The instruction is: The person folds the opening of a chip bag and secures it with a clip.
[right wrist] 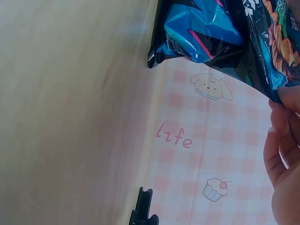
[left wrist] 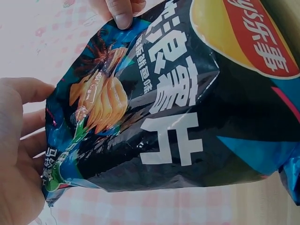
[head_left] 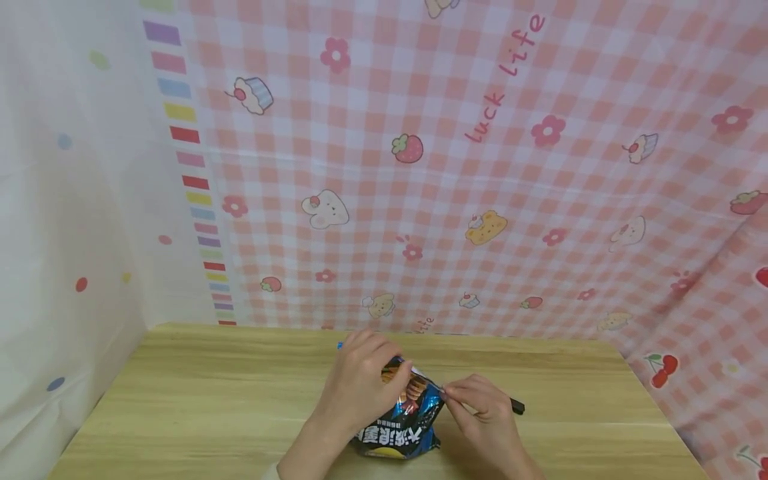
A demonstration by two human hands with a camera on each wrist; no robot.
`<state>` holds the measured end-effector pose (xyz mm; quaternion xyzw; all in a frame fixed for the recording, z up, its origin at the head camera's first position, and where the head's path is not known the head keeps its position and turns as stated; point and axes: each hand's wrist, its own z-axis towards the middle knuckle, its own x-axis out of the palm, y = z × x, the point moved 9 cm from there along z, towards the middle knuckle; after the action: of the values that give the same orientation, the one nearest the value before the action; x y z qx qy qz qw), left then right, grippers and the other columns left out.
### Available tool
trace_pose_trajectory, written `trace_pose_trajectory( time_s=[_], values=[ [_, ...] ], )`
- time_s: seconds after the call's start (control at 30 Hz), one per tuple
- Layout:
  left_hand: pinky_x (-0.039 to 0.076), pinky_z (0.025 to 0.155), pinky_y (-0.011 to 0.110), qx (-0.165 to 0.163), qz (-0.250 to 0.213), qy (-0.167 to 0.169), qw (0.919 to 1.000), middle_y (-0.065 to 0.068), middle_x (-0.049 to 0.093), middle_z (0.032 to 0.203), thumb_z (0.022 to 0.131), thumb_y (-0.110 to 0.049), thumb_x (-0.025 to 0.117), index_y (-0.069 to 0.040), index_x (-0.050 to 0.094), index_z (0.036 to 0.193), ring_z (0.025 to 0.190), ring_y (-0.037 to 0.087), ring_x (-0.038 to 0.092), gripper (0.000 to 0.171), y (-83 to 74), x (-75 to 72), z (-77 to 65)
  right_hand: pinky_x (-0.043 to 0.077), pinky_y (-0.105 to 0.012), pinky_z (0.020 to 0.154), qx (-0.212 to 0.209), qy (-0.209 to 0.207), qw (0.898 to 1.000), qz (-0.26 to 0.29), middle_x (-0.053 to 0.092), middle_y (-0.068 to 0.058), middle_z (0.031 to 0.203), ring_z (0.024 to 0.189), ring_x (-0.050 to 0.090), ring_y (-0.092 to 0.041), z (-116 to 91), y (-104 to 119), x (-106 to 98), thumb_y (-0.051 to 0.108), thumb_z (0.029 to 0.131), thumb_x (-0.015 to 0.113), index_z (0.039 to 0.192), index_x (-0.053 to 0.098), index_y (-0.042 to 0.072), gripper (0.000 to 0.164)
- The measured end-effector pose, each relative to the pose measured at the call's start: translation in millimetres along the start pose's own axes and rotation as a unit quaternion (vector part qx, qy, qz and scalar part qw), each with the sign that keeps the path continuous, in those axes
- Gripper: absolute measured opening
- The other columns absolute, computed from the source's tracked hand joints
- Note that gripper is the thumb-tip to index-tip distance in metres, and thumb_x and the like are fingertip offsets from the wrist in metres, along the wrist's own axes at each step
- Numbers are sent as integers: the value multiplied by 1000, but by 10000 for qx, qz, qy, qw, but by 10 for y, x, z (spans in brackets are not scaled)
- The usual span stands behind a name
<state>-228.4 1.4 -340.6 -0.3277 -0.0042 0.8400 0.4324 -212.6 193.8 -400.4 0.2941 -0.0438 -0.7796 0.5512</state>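
Observation:
A black and blue bag of potato chips [head_left: 399, 423] stands on the wooden table, its printed front facing me. My left hand [head_left: 363, 380] grips the bag's upper left edge, thumb across the front and fingers behind. In the left wrist view, that hand [left wrist: 21, 136] is wrapped at the bag's end [left wrist: 164, 98]. At the upper right corner, my right hand [head_left: 483, 410] pinches the bag between thumb and fingertips. The right wrist view shows this pinch of the right hand [right wrist: 286, 140] at the corner of the bag [right wrist: 201, 33].
A slim black clip-like object [head_left: 517, 405] lies on the table [head_left: 228, 400] just beyond my right hand. Pink checked cloth [head_left: 372, 167] hangs behind the table and along the right. White dotted cloth [head_left: 72, 200] covers the left side.

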Motion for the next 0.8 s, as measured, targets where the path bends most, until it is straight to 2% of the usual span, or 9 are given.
trace_pose_trajectory(
  time_s=[0.13, 0.23, 0.47, 0.63, 0.73, 0.8],
  values=[
    [54, 95, 40, -78, 77, 132, 9999, 0, 75, 88, 82, -19, 85, -11, 78, 87, 89, 19, 68, 12, 14, 9, -4, 56, -16, 72, 58, 27, 10000, -65, 78, -6, 89, 76, 69, -16, -1, -3, -1, -12, 80, 83, 94, 82, 0, 19],
    [54, 90, 38, -139, 197, 246, 9994, 0, 75, 89, 82, -20, 83, -10, 79, 90, 90, 19, 68, 13, 23, 16, -4, 56, -16, 73, 60, 4, 9999, -134, 78, -6, 89, 76, 69, -16, 1, -2, -8, -8, 84, 82, 94, 82, 1, 13],
    [52, 86, 35, -233, 280, 406, 9985, -2, 75, 89, 83, -20, 82, -12, 79, 91, 91, 19, 66, 11, 37, 32, -7, 55, -16, 74, 190, 30, 9997, -180, 78, -6, 88, 76, 69, -17, 5, -18, 2, -19, 73, 82, 95, 82, 3, 31],
    [53, 84, 35, -259, 394, 461, 9978, -4, 74, 90, 83, -21, 83, -13, 79, 90, 91, 18, 66, 12, 45, 41, -10, 55, -21, 77, 675, 285, 9972, -168, 77, -3, 93, 81, 67, -16, -21, -49, 20, -12, 77, 83, 105, 79, 10, 35],
    [52, 81, 33, -207, 444, 441, 9978, -5, 74, 89, 83, -21, 83, -14, 78, 89, 90, 17, 65, 10, 40, 40, -4, 54, -22, 79, 1214, 398, 9917, -146, 76, 2, 99, 86, 67, -13, -49, -98, 21, -8, 86, 78, 110, 78, 12, 31],
    [51, 79, 33, -169, 432, 425, 9980, -5, 73, 89, 84, -20, 82, -15, 78, 88, 89, 17, 65, 8, 35, 36, 0, 55, -22, 80, 1691, 438, 9846, -76, 76, 1, 102, 90, 68, -10, -68, -150, 20, -5, 94, 71, 110, 78, 14, 25]
  ],
)
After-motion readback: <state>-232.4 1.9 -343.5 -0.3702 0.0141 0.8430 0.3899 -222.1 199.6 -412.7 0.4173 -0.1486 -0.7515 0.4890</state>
